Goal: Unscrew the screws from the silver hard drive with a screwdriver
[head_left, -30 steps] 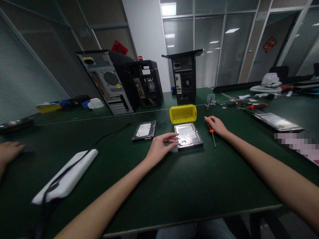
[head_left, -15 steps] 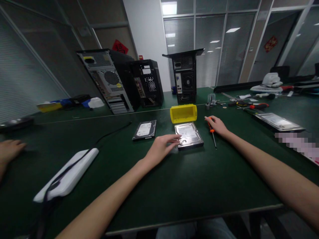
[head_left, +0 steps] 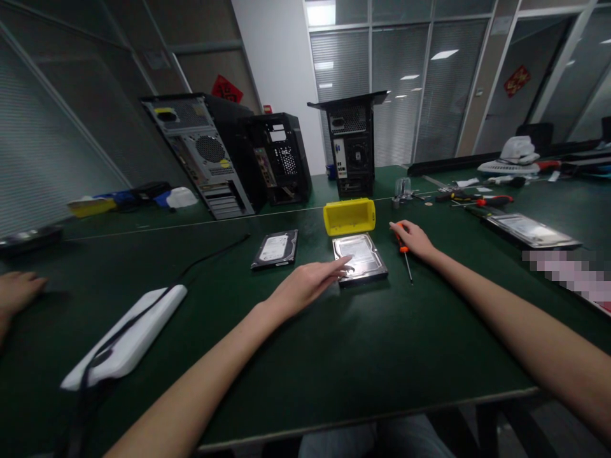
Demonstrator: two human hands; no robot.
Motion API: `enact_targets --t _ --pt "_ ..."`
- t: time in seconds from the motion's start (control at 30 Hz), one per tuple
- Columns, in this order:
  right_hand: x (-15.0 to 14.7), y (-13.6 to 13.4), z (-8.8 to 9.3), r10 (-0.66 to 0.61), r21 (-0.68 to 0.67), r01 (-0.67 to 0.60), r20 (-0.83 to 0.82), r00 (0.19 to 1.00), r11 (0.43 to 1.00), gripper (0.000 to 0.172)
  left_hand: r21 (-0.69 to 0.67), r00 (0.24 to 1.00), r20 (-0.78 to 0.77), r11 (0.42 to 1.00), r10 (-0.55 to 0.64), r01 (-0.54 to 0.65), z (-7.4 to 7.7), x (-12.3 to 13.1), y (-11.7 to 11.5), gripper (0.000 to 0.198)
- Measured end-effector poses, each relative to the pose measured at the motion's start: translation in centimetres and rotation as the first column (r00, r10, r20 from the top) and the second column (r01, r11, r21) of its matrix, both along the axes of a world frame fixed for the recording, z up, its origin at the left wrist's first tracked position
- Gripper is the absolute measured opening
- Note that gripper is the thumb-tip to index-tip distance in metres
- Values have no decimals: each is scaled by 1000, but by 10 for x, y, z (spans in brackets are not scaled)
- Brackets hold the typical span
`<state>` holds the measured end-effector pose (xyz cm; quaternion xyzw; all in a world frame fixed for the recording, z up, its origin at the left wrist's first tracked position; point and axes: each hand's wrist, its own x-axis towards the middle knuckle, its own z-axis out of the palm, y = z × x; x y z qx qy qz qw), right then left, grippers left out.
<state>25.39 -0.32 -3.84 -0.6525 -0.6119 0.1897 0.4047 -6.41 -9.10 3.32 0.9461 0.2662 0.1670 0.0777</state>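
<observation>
A silver hard drive [head_left: 363, 259] lies flat on the green table in front of me. My left hand [head_left: 310, 281] reaches over its near left corner, fingers stretched out and no object visible in them. To the right of the drive, my right hand [head_left: 414, 238] is closed on the orange handle of a screwdriver [head_left: 405, 249], whose shaft points down towards me. Just behind the drive stands a yellow plastic bin [head_left: 349, 217], its opening facing me. A second hard drive [head_left: 275, 249], with a white label, lies to the left.
Computer towers [head_left: 210, 159] stand along the back, another tower [head_left: 353, 149] behind the bin. A white power strip [head_left: 128, 337] with a black cable lies at left, near another person's hand [head_left: 21, 292]. On the right are pliers [head_left: 494, 201] and another hard drive [head_left: 529, 230].
My left hand's fingers have straightened from a pinch and reach further over the hard drive. My right hand stays on the screwdriver. The view has shifted slightly.
</observation>
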Motion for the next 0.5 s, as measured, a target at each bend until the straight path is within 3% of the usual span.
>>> enact_targets --t 0.5 --pt "0 2 -1 -10 5 10 7 1000 1000 53 78 998 -54 996 -35 40 -1 -5 4 57"
